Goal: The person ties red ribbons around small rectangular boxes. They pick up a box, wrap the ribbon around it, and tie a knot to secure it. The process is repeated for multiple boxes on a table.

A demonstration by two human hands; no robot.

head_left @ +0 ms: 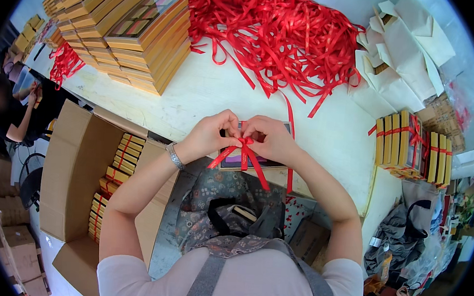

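My left hand and my right hand meet at the near edge of a white table. Both pinch a red ribbon that is knotted into a bow on top of a flat gift box with a clear window lid. The two ribbon tails hang down toward me from the knot. Most of the box is hidden under my fingers. A metal bracelet sits on my left wrist.
A heap of loose red ribbons lies at the back. Stacked yellow boxes stand back left, tied boxes on edge at right. An open carton holds tied boxes at my left. White paper bags lie back right. Another person sits far left.
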